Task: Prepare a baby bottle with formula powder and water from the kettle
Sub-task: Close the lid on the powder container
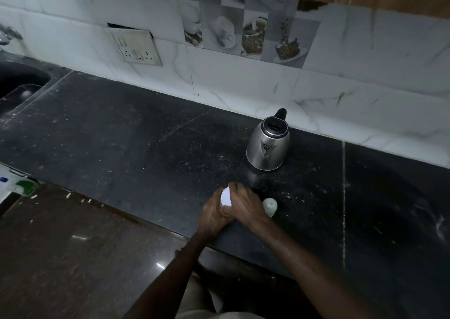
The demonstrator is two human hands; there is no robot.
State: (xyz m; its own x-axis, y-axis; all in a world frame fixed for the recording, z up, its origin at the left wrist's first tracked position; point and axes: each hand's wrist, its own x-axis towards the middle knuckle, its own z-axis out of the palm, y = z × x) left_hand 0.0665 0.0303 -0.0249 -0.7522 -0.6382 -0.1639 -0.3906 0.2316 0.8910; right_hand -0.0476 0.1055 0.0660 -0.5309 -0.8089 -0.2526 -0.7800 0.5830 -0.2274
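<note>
Left hand (pixel 212 215) steadies white-capped container (pixel 226 197), right hand (pixel 244 204) fingers clenched on cap to open it, kettle (pixel 267 143) just behind

Taking the kettle (pixel 267 143) as the landmark: there is one steel kettle, standing on one dark countertop (pixel 146 136). In front of it are two bare hands, the left hand (pixel 214 215) and the right hand (pixel 246 203), closed together around one white-capped container (pixel 226 197). Just right of the hands, still in front of the kettle, lies one pale bottle (pixel 269 206). Far left of the kettle is one dark sink (pixel 22 77) with one tap (pixel 9 35) above it. Up and left of the kettle, one switch-and-socket plate (pixel 136 48) sits on the tiled wall.
</note>
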